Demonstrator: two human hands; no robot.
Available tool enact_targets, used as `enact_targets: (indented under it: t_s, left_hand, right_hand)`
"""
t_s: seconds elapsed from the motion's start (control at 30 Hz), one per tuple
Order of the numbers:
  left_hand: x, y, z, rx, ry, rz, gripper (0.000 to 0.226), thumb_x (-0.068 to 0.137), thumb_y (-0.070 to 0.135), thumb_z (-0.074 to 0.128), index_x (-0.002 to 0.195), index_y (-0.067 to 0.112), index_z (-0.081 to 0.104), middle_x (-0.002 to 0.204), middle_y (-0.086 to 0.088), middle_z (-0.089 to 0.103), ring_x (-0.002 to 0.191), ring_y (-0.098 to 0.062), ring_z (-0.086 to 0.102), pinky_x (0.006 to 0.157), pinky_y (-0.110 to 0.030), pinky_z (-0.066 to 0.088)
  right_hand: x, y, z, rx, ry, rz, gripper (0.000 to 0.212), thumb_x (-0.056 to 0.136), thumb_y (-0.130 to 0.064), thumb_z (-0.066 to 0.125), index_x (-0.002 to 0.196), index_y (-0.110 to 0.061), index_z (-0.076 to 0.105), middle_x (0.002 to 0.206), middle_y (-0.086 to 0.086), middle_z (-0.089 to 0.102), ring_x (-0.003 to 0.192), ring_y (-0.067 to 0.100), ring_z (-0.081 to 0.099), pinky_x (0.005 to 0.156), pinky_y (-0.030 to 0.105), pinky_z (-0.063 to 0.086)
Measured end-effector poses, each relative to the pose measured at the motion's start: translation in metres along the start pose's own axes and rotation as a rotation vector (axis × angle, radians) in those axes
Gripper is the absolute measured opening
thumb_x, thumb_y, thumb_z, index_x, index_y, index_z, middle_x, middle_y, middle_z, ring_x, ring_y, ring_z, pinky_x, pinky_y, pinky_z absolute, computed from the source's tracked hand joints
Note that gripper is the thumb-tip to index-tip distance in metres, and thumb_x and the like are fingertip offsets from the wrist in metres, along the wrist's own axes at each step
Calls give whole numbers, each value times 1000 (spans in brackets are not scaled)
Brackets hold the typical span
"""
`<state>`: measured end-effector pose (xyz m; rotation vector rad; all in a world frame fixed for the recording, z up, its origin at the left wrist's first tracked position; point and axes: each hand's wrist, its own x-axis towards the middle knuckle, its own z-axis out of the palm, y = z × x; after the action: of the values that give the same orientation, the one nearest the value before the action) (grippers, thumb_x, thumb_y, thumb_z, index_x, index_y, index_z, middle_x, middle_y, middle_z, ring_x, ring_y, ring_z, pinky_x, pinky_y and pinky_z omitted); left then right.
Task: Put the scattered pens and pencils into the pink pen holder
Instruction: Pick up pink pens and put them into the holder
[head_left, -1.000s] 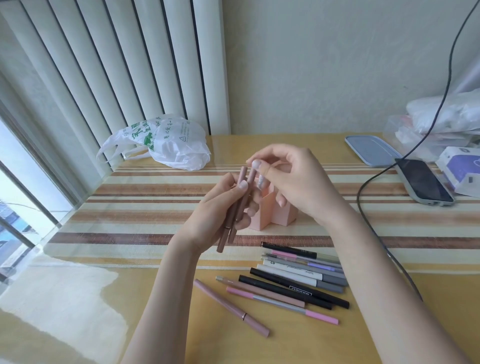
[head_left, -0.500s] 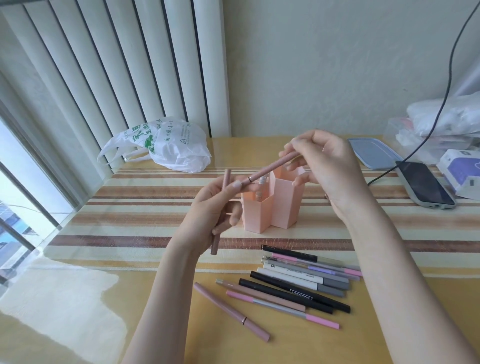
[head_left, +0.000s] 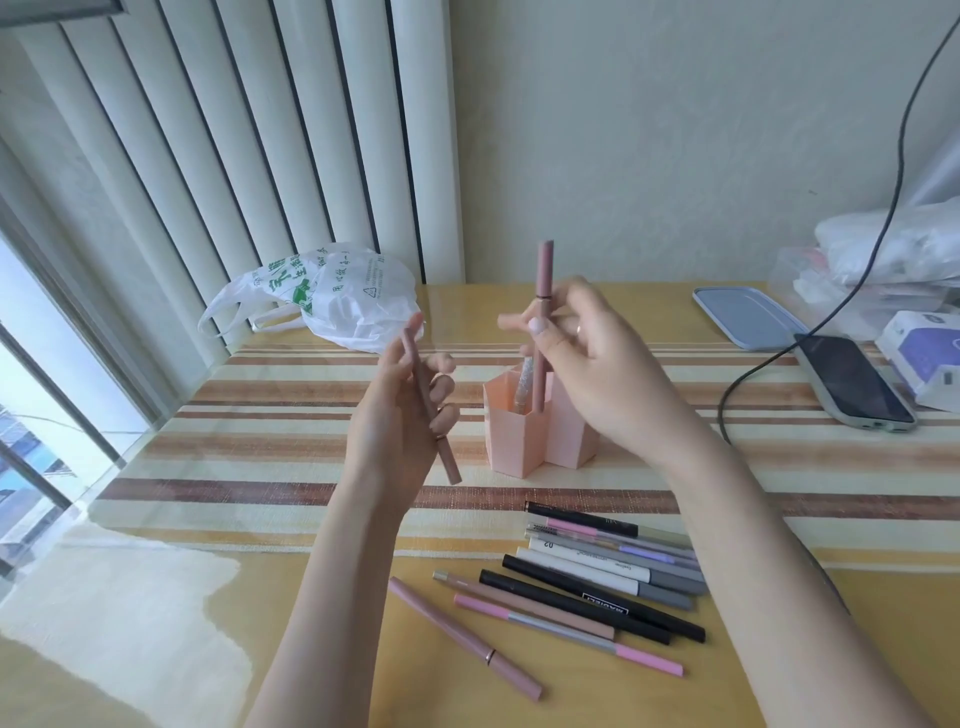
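Observation:
The pink pen holder (head_left: 511, 441) stands on the striped mat at the table's middle, with a glittery pen (head_left: 523, 387) inside its left cell. My right hand (head_left: 592, 358) pinches a mauve pen (head_left: 543, 291) upright, its lower end down in that same cell. My left hand (head_left: 400, 415), left of the holder, grips a second mauve pen (head_left: 431, 410) held slanted. Several loose pens and pencils (head_left: 597, 587) lie in a fan on the table near me, and one mauve pen (head_left: 462, 636) lies apart at their left.
A white plastic bag (head_left: 332, 296) sits at the back left by the blinds. A phone (head_left: 852, 384) with a black cable (head_left: 769, 358), a blue lid (head_left: 748, 317), a purple box (head_left: 919, 353) and bagged items fill the right side.
My right hand has swung its mauve pen from slanted to upright and lowered its tip into the holder. My left hand with the other pen has drifted left, away from the holder.

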<state>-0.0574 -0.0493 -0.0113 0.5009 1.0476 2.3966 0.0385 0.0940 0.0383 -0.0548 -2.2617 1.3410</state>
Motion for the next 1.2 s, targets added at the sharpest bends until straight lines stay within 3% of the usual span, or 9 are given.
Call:
enact_targets:
  t_s: [0.1, 0.23, 0.43, 0.57, 0.7, 0.83, 0.9, 1.03, 1.2]
  left_hand:
    - [0, 0, -4, -58, -9, 53, 49, 98, 1, 28, 129, 34, 47, 82, -6, 69, 65, -12, 60, 56, -22, 51]
    - [0, -2, -3, -39, -33, 77, 25, 97, 8, 41, 113, 22, 55, 98, -8, 73, 88, -19, 71, 79, -32, 56]
    - [1, -5, -6, 54, 17, 85, 14, 85, 26, 59, 95, 19, 53, 93, -8, 75, 79, -13, 71, 70, -28, 57]
    - [1, -7, -5, 174, 70, 95, 21, 81, 35, 61, 88, 18, 51, 68, -4, 72, 78, -9, 70, 70, -25, 57]
    - [0, -9, -5, 195, 96, 76, 18, 82, 35, 61, 79, 18, 55, 74, -7, 70, 70, -10, 67, 69, -24, 57]
    - [1, -13, -3, 194, 138, 55, 27, 89, 32, 57, 92, 5, 56, 91, -18, 67, 61, -9, 64, 64, -21, 55]
    - [1, -15, -1, 226, 137, 49, 33, 87, 35, 58, 98, 5, 55, 93, -18, 69, 62, -9, 64, 64, -21, 54]
    - [0, -21, 2, 302, 107, 48, 31, 84, 39, 56, 91, 8, 57, 75, -3, 74, 62, -9, 65, 64, -21, 54]
    - [-2, -28, 2, 721, 134, 173, 14, 95, 32, 54, 107, 24, 54, 96, 4, 74, 80, -4, 65, 71, -18, 50]
  right_hand:
    - [1, 1, 0, 140, 145, -85, 29, 90, -2, 58, 109, -22, 48, 112, -1, 66, 85, 17, 69, 80, 42, 58]
    - [-2, 10, 7, -64, 229, -209, 92, 83, 9, 62, 140, -46, 16, 101, 3, 61, 72, 17, 70, 72, 31, 59]
    - [-1, 16, 15, -504, 191, -243, 31, 85, -12, 68, 114, -13, 55, 81, 2, 67, 71, 22, 66, 70, 40, 57]
    - [-2, 22, 22, -733, 133, -316, 25, 82, -18, 70, 107, -15, 68, 79, 2, 67, 81, 23, 56, 79, 36, 35]
    - [-3, 25, 23, -855, 108, -276, 26, 91, -24, 60, 115, -27, 68, 98, 5, 74, 101, 24, 55, 83, 34, 20]
    - [0, 18, 11, -684, 92, -288, 53, 89, -12, 59, 135, -38, 48, 145, -10, 46, 125, 16, 38, 104, 40, 23]
    - [0, 9, 6, -502, 8, -293, 59, 86, -19, 64, 136, -43, 44, 136, -20, 52, 120, 6, 40, 107, 39, 27]
    - [-3, 5, 8, -203, -61, -278, 18, 85, -24, 67, 102, -28, 70, 89, -23, 67, 88, 0, 59, 82, 34, 52]
    - [1, 10, -6, -2, 332, -302, 25, 90, -16, 63, 106, -20, 45, 87, 1, 73, 81, 3, 70, 69, 16, 53]
